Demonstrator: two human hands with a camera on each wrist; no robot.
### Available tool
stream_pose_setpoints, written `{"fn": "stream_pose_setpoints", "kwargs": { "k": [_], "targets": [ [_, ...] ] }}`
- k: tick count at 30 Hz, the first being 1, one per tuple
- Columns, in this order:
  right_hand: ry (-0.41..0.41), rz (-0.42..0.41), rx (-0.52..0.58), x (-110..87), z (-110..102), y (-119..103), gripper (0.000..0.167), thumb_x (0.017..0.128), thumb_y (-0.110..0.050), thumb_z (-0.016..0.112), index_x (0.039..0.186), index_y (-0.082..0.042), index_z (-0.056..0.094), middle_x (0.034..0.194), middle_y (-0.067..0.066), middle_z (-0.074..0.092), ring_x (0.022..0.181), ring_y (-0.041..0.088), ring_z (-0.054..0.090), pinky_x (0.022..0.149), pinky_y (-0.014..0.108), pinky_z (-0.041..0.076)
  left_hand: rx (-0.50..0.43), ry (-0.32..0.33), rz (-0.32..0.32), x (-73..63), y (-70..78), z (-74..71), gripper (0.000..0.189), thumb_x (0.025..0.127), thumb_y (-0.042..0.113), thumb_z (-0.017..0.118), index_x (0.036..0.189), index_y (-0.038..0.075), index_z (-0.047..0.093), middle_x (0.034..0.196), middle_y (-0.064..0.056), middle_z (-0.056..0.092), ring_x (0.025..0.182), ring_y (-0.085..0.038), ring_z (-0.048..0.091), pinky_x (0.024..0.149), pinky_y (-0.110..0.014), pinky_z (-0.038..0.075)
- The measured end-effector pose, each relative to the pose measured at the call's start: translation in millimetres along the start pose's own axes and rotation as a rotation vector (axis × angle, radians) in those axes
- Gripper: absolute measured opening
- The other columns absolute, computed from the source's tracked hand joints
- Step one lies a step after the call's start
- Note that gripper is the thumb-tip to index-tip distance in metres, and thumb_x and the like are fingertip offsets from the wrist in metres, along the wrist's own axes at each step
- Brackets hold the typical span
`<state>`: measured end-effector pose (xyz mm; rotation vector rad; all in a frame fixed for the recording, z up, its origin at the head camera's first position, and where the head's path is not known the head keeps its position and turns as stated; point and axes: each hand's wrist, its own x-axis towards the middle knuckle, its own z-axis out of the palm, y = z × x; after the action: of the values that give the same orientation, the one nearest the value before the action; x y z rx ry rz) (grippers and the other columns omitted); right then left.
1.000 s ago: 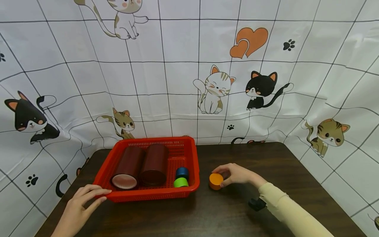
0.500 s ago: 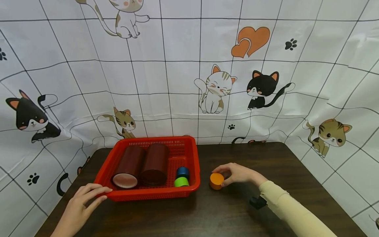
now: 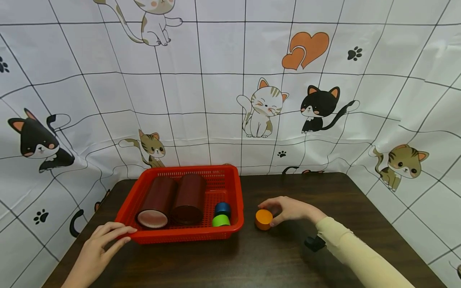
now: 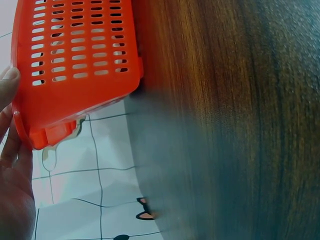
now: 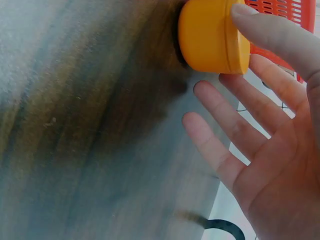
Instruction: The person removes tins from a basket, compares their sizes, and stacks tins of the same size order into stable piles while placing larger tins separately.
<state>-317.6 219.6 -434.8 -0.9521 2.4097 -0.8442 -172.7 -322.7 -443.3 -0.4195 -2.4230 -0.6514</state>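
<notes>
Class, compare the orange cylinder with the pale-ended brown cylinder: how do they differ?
Size: the orange cylinder is short and small; the pale-ended brown cylinder is longer and wider.
Pose: the orange cylinder stands upright; the pale-ended brown cylinder lies on its side.
Place: the orange cylinder is on the table; the pale-ended brown cylinder is inside the red basket.
Shared: both are round-ended.

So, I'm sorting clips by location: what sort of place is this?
Probably an indoor corner set up for tabletop filming, though the wider room isn't visible. A rippled cat-print sheet surrounds the back and sides of a dark table, where a red basket sits.
</notes>
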Motion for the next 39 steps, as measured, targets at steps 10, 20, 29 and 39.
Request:
{"fn": "stream_pose_setpoints", "kwargs": {
  "k": [10, 20, 29, 39],
  "targets": [
    [-0.003, -0.023, 0.013, 1.4, -14, -9, 0.06, 0.086, -0.019, 0.077, 0.141, -0.012, 0.053, 0.141, 0.018, 0.056, 0.119, 0.036, 0.06, 0.099, 0.048, 0.051, -0.008, 0.002, -0.002, -0.2, 0.9, -0.5, 0.039, 0.075, 0.006, 0.082, 0.104, 0.03, 0.076, 0.1, 0.018, 0.059, 0.099, 0.013, 0.038, 0.081, -0.01, 0.034],
    [0.017, 0.015, -0.011, 10.0, -39, -32, 0.06, 0.085, -0.018, 0.078, 0.14, -0.02, 0.054, 0.14, 0.009, 0.058, 0.12, 0.033, 0.06, 0.1, 0.047, 0.051, -0.017, 0.019, 0.01, -0.7, 1.4, -0.1, 0.042, 0.074, 0.004, 0.083, 0.104, 0.032, 0.075, 0.1, 0.015, 0.061, 0.098, 0.013, 0.039, 0.079, -0.008, 0.034],
    [0.02, -0.002, -0.116, 24.5, -62, -58, 0.06, 0.085, -0.02, 0.078, 0.14, -0.02, 0.054, 0.14, 0.007, 0.059, 0.121, 0.029, 0.06, 0.1, 0.043, 0.051, -0.022, 0.022, 0.014, -1.3, 1.4, 0.2, 0.042, 0.074, 0.004, 0.083, 0.105, 0.031, 0.075, 0.1, 0.015, 0.061, 0.099, 0.012, 0.039, 0.079, -0.009, 0.034],
    [-0.003, -0.04, -0.21, 47.0, -80, -86, 0.061, 0.086, -0.02, 0.077, 0.142, -0.014, 0.053, 0.139, 0.009, 0.059, 0.123, 0.034, 0.059, 0.103, 0.047, 0.048, -0.018, 0.007, -0.01, 0.3, 3.2, -0.6, 0.041, 0.075, 0.006, 0.082, 0.105, 0.033, 0.075, 0.101, 0.015, 0.061, 0.099, 0.013, 0.038, 0.08, -0.008, 0.033]
  ]
}}
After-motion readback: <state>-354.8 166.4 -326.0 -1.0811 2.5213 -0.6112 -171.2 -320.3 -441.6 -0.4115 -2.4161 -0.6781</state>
